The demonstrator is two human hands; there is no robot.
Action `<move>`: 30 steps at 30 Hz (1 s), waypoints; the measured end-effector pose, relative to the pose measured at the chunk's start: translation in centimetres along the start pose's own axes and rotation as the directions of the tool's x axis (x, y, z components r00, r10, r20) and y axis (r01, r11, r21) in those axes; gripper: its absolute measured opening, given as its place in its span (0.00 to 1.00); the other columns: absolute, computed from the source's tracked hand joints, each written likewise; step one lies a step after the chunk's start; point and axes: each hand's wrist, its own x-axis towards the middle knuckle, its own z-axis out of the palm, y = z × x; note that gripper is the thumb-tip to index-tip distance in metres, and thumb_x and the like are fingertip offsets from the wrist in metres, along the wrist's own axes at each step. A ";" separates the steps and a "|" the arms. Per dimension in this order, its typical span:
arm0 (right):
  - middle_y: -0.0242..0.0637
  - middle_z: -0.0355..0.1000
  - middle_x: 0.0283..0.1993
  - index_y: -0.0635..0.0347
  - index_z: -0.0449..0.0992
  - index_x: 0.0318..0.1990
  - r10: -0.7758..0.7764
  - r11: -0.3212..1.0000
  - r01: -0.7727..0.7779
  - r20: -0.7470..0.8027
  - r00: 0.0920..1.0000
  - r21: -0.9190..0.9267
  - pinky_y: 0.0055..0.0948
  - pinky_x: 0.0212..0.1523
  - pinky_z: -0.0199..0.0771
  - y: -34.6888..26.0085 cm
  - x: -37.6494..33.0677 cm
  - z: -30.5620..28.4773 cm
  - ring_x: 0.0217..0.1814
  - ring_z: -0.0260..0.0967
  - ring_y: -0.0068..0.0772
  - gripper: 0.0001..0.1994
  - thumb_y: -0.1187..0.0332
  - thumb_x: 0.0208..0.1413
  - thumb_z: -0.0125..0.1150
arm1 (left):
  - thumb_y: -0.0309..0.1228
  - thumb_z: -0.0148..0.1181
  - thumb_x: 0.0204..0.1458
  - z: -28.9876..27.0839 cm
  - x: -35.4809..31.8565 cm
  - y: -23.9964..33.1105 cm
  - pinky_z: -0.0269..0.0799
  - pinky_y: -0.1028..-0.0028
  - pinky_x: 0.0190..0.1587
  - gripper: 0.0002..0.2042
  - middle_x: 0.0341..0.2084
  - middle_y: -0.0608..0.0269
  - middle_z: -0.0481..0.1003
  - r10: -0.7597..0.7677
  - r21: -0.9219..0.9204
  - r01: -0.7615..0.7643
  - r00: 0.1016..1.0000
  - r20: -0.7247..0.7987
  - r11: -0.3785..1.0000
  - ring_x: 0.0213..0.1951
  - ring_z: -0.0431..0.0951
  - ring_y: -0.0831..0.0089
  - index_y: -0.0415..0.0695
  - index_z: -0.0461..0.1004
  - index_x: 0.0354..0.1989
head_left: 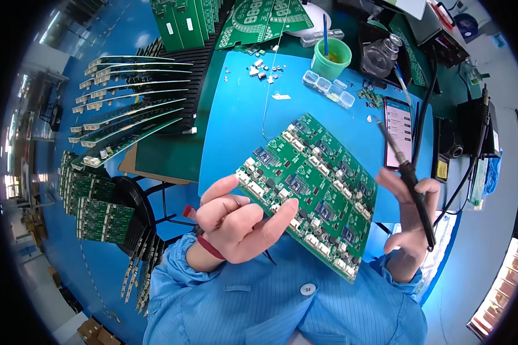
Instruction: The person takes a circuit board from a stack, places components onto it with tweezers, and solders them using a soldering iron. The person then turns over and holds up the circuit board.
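Note:
A green circuit board panel (328, 190) with white connectors and small chips is tilted above the table's front edge. My left hand (239, 221) grips its left edge, fingers closed, one fingertip lying over the connectors. On the right, my right hand (411, 215) holds a black soldering iron (411, 178) between its fingers. The iron's metal tip points up and left, apart from the board, in front of a phone (398, 132). A thin wire (265, 109) hangs down behind the board's far left corner; its lower end is hidden.
A blue mat (230, 115) bears loose small components (265, 70), a green cup (332, 57) and clear compartment boxes (328, 89). A glass bottle (381, 54) stands behind. Several boards stand in a black rack (197, 75) at left; more boards (103, 218) sit lower left.

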 end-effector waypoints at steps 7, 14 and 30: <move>0.63 0.69 0.57 0.52 0.54 0.51 -0.022 1.000 0.021 0.028 0.999 0.022 0.54 0.68 0.53 1.8 -1.9 2.0 0.69 0.58 0.57 0.41 0.65 0.33 0.82 | 0.32 0.68 0.36 0.3 1.3 2.3 0.68 0.69 0.48 0.16 0.29 0.72 0.54 -0.170 0.041 0.172 0.983 -0.067 0.984 0.37 0.56 0.70 0.66 0.84 0.37; 0.55 0.74 0.51 0.56 0.57 0.50 -0.070 0.996 0.055 -0.220 0.973 -0.074 0.48 0.65 0.63 2.5 -1.8 2.1 0.61 0.68 0.51 0.29 0.78 0.46 0.72 | 0.39 0.68 0.33 1.5 1.2 4.2 0.65 0.70 0.47 0.13 0.28 0.73 0.54 -0.143 0.023 0.153 0.961 -0.237 0.988 0.36 0.56 0.70 0.68 0.85 0.32; 0.50 0.75 0.49 0.57 0.57 0.51 -0.072 0.984 0.021 -0.290 0.954 -0.176 0.43 0.62 0.67 2.7 -1.8 2.3 0.57 0.72 0.45 0.31 0.78 0.44 0.74 | 0.47 0.68 0.40 0.7 0.8 3.6 0.63 0.67 0.52 0.10 0.28 0.71 0.49 -0.091 0.080 0.101 0.989 -0.115 0.992 0.36 0.53 0.69 0.68 0.84 0.34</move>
